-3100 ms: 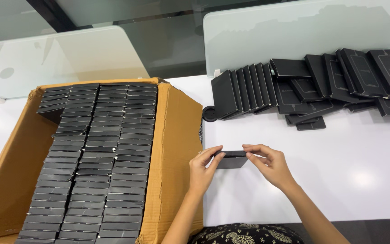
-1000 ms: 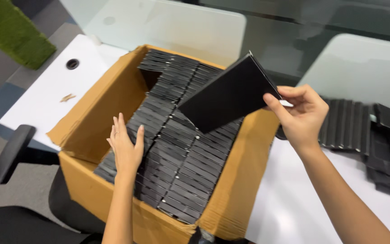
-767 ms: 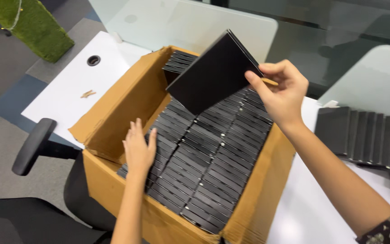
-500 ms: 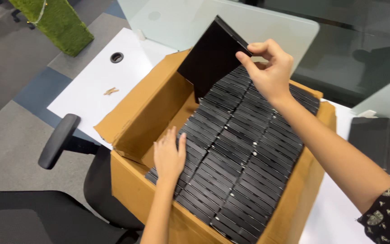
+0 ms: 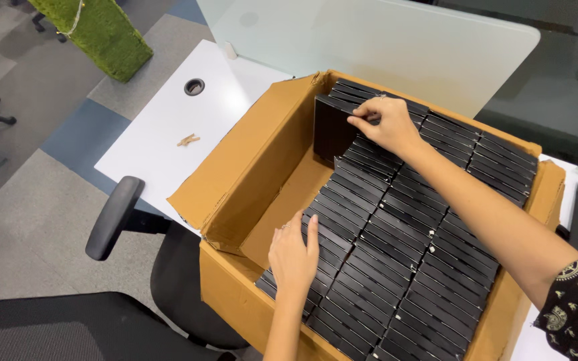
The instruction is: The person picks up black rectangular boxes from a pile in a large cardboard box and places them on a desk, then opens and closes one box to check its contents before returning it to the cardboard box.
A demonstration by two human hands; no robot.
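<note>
Your right hand (image 5: 384,122) reaches far forward, arm outstretched, fingers pinched together, palm down. Your left hand (image 5: 294,257) lies flat nearer you, fingers extended and together, wrist straight.

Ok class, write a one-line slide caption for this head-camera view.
Right hand slots a black case upright into a cardboard box while left hand steadies the packed rows.

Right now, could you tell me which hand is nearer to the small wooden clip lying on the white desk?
Left. The left hand rests on the black cases at the box's near end, apart from the clip. The right hand is deeper across the box, holding an upright black case.
</note>
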